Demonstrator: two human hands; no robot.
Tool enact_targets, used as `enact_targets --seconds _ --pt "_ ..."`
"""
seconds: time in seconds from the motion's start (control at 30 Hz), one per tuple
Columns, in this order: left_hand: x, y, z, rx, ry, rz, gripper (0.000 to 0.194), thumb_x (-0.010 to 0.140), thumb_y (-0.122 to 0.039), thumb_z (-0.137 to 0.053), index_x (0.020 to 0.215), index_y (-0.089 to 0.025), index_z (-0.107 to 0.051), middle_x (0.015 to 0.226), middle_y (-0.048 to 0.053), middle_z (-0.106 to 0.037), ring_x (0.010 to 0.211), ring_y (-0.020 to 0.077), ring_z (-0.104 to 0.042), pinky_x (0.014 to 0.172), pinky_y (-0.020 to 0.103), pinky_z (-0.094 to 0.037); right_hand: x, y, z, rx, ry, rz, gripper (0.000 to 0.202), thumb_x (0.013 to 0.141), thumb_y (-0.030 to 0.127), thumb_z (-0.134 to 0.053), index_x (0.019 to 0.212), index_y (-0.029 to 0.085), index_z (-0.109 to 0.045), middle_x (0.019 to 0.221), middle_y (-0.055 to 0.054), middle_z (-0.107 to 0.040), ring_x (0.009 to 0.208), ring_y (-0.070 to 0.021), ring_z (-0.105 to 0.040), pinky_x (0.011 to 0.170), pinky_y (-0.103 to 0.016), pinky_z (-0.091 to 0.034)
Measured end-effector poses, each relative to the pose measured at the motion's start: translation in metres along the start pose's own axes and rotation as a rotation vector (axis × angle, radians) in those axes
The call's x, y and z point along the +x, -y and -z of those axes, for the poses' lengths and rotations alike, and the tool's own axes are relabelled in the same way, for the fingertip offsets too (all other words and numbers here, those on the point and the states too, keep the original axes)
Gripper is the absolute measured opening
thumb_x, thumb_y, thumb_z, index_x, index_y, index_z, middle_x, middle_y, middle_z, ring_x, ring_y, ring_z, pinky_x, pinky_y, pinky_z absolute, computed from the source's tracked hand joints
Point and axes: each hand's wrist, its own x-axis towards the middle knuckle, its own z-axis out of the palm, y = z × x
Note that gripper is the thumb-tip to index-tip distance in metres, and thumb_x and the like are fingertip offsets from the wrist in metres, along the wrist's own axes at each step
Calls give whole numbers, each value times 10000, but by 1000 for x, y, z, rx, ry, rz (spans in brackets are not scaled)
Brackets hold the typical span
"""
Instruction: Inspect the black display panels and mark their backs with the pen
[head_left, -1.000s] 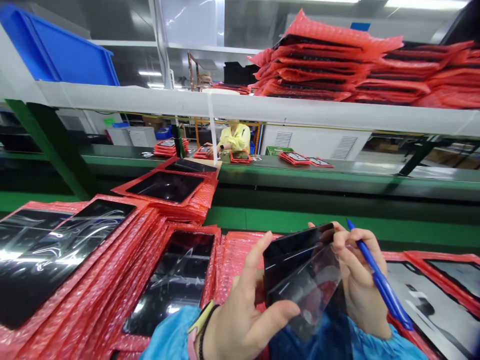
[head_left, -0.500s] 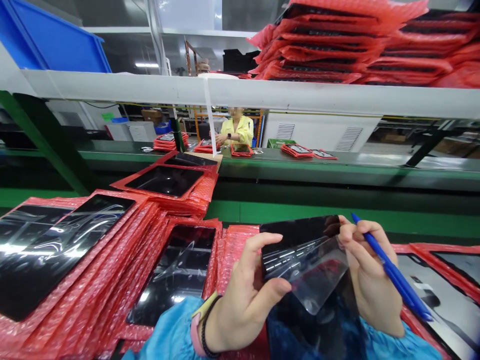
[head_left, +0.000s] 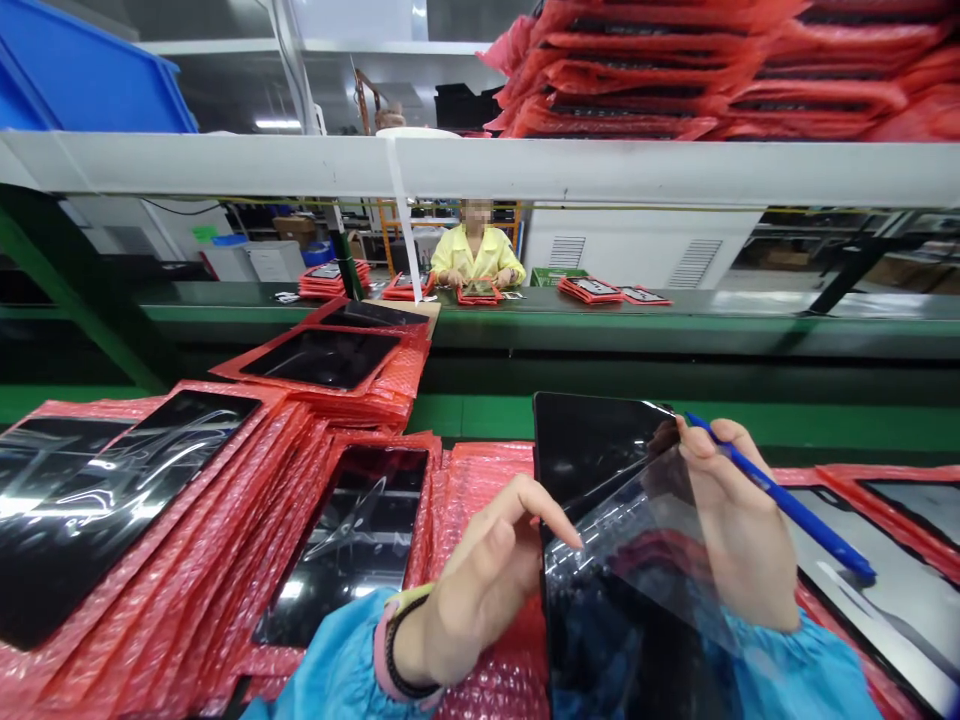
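Lower center of the frame, a glossy black rectangular panel (head_left: 589, 435) stands more upright than a moment earlier, its top edge now higher. The left hand (head_left: 472, 585), at the panel's left edge, has lifted its thumb off the front; its fingers are parted, the index tip reaching a clear plastic film (head_left: 664, 530). The right hand (head_left: 742, 520) pinches the film's upper corner and keeps hold of a blue pen (head_left: 795, 512). Upper center, a person in yellow (head_left: 474, 252) now has both hands at a red-wrapped panel (head_left: 478, 293).
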Motion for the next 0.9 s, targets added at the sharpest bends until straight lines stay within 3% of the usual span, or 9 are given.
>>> enact_targets --seconds 0.1,0.2,0.27,0.33,0.5,0.63,0.77,0.9 --pt "6 -3 -5 -61 -78 -22 378 899 -474 -505 811 -152 -682 739 39 -520 695 156 -484 700 283 -417 2 -1 1 43 2 -19 360 507 170 -817 765 249 -579 651 90 -585 861 -128 -609 1143 -356 -283" --pt "9 -6 -9 -113 -143 -16 336 855 -403 -580 1096 -202 -699 861 42 -629 835 185 -572 879 325 -435 3 -2 3 55 -20 -14 357 490 157 -808 763 245 -595 697 81 -618 856 -117 -618 1108 -303 -338" --pt "8 -6 -10 -135 -154 -14 455 854 -375 -583 1293 -257 -597 885 27 -675 892 196 -611 949 354 -425 4 -1 4 66 -33 -13 347 502 162 -803 768 248 -599 729 75 -630 896 -120 -628 1098 -290 -357" --pt "8 -5 -10 -144 -141 -4 507 873 -356 -552 1372 -279 -516 893 23 -706 921 203 -642 979 382 -424 4 0 4 67 -49 -12 343 507 158 -800 772 244 -601 755 63 -640 931 -130 -635 1093 -291 -368" --pt "7 -4 -10 -158 -125 20 568 871 -353 -530 1422 -248 -444 1087 54 -729 1079 242 -642 1036 426 -403 5 3 5 46 -100 41 303 495 130 -750 745 209 -599 790 28 -621 948 -174 -639 1088 -333 -381" --pt "9 -7 -10 -167 -157 63 620 865 -361 -514 1456 -216 -398 1218 81 -685 1162 264 -607 1074 441 -372 5 4 6 96 -77 65 253 522 69 -679 715 203 -583 811 26 -585 984 -156 -612 1158 -335 -286" --pt "11 -11 -10 -176 -214 98 635 880 -354 -476 1489 -232 -345 1301 73 -634 1245 265 -550 1111 450 -329 5 6 4 257 -57 26 297 514 -23 -578 705 200 -534 649 71 -451 870 -114 -599 1160 -307 -277" --pt "14 -11 -10 -236 -279 123 631 893 -348 -462 1499 -234 -329 1285 64 -638 1292 266 -508 1132 467 -297 11 -1 8 346 20 -42 331 491 -54 -516 707 195 -487 647 86 -370 712 -74 -537 1171 -288 -277"
